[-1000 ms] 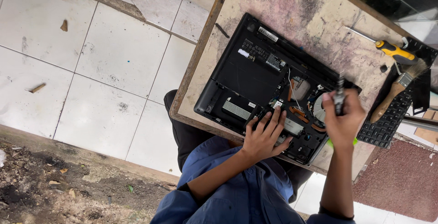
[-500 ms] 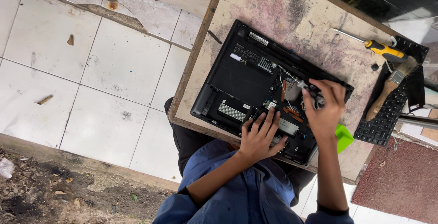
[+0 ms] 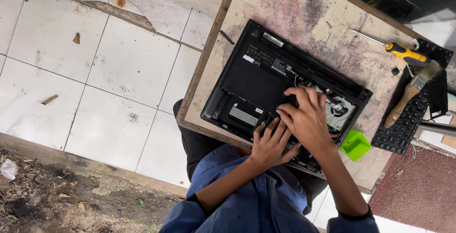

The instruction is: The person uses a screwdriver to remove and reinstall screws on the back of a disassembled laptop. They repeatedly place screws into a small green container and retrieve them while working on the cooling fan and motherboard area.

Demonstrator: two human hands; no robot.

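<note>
Black opened laptop (image 3: pixel 266 78) — fragile, best gripped by its edges — under left hand (image 3: pixel 270 145) and right hand (image 3: pixel 308 116), fingers spread flat, grasping nothing.

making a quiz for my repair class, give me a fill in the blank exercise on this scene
1. Both hands rest on the opened ____, which lies on the table.
2. The screwdriver has a yellow and ____ handle.
3. The small tray by the right hand is ____.
4. The brush lies partly on a black ____.

Missing words: laptop; black; green; keyboard
</note>
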